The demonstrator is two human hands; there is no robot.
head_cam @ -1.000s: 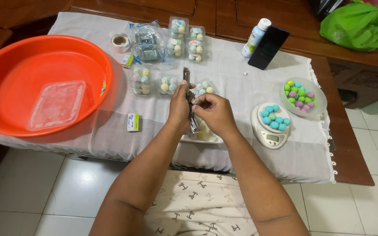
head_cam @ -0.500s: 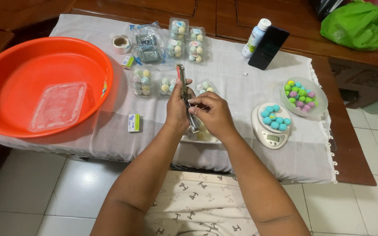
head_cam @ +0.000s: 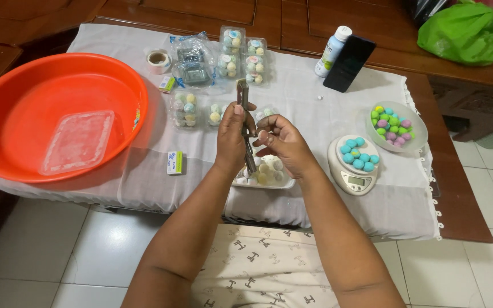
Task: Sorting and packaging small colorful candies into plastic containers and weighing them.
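My left hand (head_cam: 232, 140) grips a long metal stapler (head_cam: 244, 108), held upright above the white-clothed table (head_cam: 309, 114). My right hand (head_cam: 281, 142) pinches at the stapler's middle from the right, fingers bent around it. Right under both hands lies a clear plastic box (head_cam: 265, 174) of pale round balls. What sits between the stapler's jaws is hidden by my fingers.
A big orange basin (head_cam: 58, 114) holding a clear lid (head_cam: 78, 141) stands at the left. Filled clear boxes (head_cam: 241, 51), a tape roll (head_cam: 158, 60), a small staple box (head_cam: 174, 162), a kitchen scale with blue balls (head_cam: 355, 165), a bowl of coloured balls (head_cam: 395, 124), a bottle (head_cam: 332, 50) and a phone (head_cam: 349, 61) surround me.
The stapler has tilted from leaning left to nearly upright, and my right hand has shifted slightly along it. The box below stays in place.
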